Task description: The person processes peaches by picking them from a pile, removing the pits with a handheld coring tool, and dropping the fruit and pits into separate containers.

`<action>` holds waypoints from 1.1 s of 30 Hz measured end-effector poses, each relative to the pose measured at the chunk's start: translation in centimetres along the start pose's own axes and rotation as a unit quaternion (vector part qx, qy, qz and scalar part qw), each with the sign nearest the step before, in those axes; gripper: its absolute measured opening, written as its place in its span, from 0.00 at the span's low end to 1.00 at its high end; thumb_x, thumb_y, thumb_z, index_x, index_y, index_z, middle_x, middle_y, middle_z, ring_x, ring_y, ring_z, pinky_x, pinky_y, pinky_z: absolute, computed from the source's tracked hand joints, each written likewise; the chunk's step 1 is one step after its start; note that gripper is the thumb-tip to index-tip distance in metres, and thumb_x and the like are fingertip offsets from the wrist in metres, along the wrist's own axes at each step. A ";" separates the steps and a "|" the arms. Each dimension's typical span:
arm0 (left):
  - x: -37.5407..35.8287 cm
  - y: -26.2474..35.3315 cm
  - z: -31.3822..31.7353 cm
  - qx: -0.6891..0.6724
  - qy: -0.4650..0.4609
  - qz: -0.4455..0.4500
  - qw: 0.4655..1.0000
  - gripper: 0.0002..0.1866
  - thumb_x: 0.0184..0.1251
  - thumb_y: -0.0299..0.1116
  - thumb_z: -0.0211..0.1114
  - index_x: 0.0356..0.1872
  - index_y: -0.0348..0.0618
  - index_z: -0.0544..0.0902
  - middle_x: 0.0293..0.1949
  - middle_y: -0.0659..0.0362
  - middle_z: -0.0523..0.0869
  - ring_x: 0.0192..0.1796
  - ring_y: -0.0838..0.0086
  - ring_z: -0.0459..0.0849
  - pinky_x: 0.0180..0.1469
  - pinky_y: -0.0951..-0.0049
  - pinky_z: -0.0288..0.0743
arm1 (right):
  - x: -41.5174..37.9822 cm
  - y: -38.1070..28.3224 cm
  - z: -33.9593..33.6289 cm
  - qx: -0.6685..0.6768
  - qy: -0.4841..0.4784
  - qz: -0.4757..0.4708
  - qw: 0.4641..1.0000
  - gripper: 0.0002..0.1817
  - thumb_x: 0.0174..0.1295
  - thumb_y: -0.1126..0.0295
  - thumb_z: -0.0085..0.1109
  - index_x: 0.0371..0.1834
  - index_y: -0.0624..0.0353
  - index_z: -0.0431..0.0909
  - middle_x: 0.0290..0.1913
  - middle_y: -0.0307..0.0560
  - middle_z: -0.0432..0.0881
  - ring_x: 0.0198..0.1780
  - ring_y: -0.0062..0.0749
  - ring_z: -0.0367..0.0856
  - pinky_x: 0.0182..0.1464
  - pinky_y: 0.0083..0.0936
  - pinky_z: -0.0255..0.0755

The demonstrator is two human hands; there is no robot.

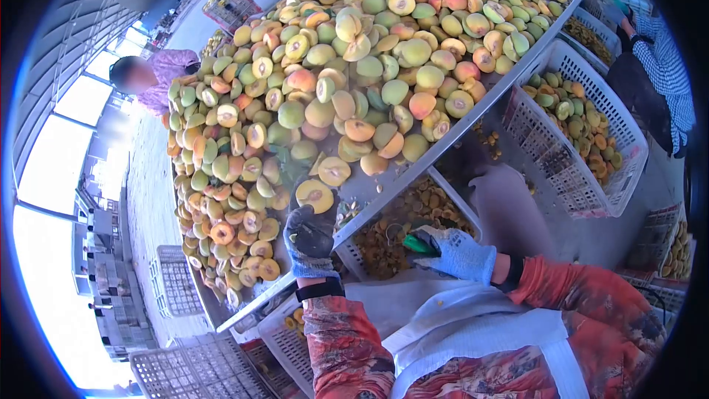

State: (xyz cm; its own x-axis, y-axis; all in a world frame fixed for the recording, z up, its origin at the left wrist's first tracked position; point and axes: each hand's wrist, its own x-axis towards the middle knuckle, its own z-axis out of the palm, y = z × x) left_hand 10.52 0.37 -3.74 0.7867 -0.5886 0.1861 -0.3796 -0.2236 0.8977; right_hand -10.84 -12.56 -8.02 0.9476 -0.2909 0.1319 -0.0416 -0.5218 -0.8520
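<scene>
Just beyond the gloved left hand point(309, 240), curled at the table edge point(384, 196), lies a halved peach point(314, 195), while the right hand point(454, 251) grips a green-handled tool point(418, 244) over a crate of pits point(399, 225).

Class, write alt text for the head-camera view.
A gloved left hand rests on a table edge beside a halved peach; the gloved right hand holds a green-handled tool above a crate.

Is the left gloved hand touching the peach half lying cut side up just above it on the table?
Touching: in the head view the left hand has its fingertips against the lower edge of the peach half, with no gap visible between them.
</scene>
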 end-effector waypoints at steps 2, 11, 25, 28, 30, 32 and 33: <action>-2.8 2.0 0.2 -0.596 0.047 -0.182 0.781 0.23 0.56 0.33 0.55 0.54 0.38 0.68 0.50 0.50 0.74 0.52 0.57 0.74 0.54 0.58 0.72 | 0.4 -1.5 0.3 0.020 0.014 -0.031 0.999 0.23 0.52 0.61 0.62 0.47 0.60 0.69 0.32 0.55 0.78 0.29 0.45 0.79 0.30 0.30 0.72; -9.1 5.5 2.9 -0.542 0.090 -0.150 0.822 0.20 0.63 0.40 0.54 0.51 0.38 0.71 0.45 0.52 0.77 0.46 0.60 0.78 0.46 0.58 0.77 | 1.0 -5.3 2.0 -0.072 0.039 -0.132 0.988 0.13 0.55 0.60 0.58 0.32 0.59 0.72 0.17 0.52 0.73 0.17 0.44 0.72 0.18 0.34 0.63; -11.9 8.4 2.7 -0.454 0.104 -0.184 0.865 0.14 0.54 0.23 0.59 0.43 0.31 0.75 0.40 0.48 0.80 0.43 0.65 0.80 0.47 0.68 0.75 | -0.8 -7.1 -1.2 0.029 -0.136 -0.024 0.990 0.17 0.55 0.57 0.57 0.38 0.60 0.72 0.29 0.56 0.78 0.32 0.51 0.77 0.34 0.39 0.70; -12.8 9.5 3.0 -0.420 0.117 -0.177 0.882 0.13 0.54 0.23 0.59 0.43 0.31 0.75 0.41 0.48 0.80 0.43 0.65 0.80 0.45 0.69 0.77 | -1.8 -6.7 -0.3 0.067 -0.174 -0.011 0.982 0.19 0.57 0.53 0.53 0.38 0.59 0.71 0.27 0.56 0.77 0.30 0.49 0.77 0.33 0.39 0.70; -13.1 10.7 3.4 -0.396 0.166 -0.137 0.893 0.12 0.56 0.24 0.58 0.42 0.32 0.75 0.41 0.49 0.80 0.42 0.64 0.80 0.43 0.67 0.78 | -2.2 -6.8 0.2 0.085 -0.155 -0.034 0.984 0.20 0.57 0.51 0.52 0.38 0.59 0.71 0.25 0.54 0.77 0.26 0.45 0.78 0.31 0.35 0.70; -13.4 9.4 4.1 -0.356 0.170 -0.079 0.916 0.12 0.58 0.26 0.57 0.42 0.33 0.75 0.42 0.49 0.80 0.41 0.64 0.81 0.40 0.65 0.80 | -2.3 -7.7 -0.1 0.380 -0.324 0.233 0.835 0.22 0.57 0.49 0.52 0.40 0.58 0.70 0.18 0.48 0.74 0.16 0.33 0.74 0.21 0.27 0.67; -13.3 9.5 4.6 -0.374 0.193 -0.101 0.901 0.12 0.59 0.27 0.56 0.43 0.33 0.75 0.42 0.49 0.79 0.40 0.64 0.81 0.39 0.65 0.80 | -2.3 -7.8 -0.1 0.491 -0.321 0.267 0.764 0.24 0.57 0.46 0.52 0.41 0.58 0.69 0.14 0.42 0.71 0.12 0.23 0.69 0.14 0.21 0.60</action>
State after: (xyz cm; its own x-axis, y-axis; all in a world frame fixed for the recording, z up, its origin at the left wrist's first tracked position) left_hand -5.76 2.48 0.45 0.9688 -0.2473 -0.0161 0.1112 0.3756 0.9201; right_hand -12.69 -7.92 -1.58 0.8516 0.3662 -0.3752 -0.5183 0.4799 -0.7079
